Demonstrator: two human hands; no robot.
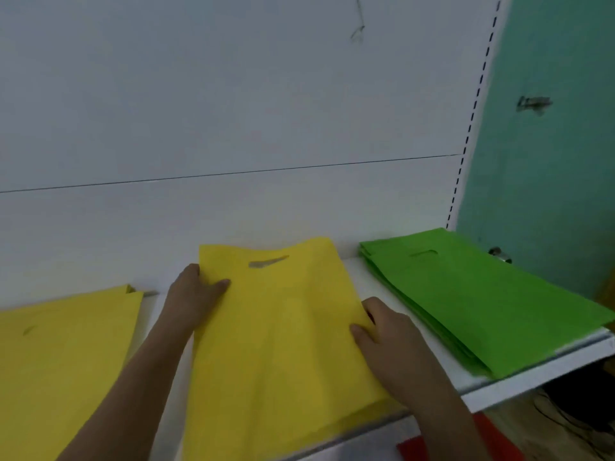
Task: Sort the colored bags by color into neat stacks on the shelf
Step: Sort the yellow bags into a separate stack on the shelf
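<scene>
A yellow bag (283, 344) with a cut-out handle lies flat in the middle of the white shelf (499, 390). My left hand (196, 294) pinches its upper left edge, thumb on top. My right hand (389, 337) grips its right edge, thumb on top and fingers curled under. Another yellow bag pile (63, 354) lies at the left of the shelf. A neat stack of green bags (472, 304) sits at the right end.
Behind the shelf rises a white back panel (233, 111) with a slotted upright (472, 111) at the right, beside a teal wall (549, 161). Something red (412, 449) shows below the shelf's front edge.
</scene>
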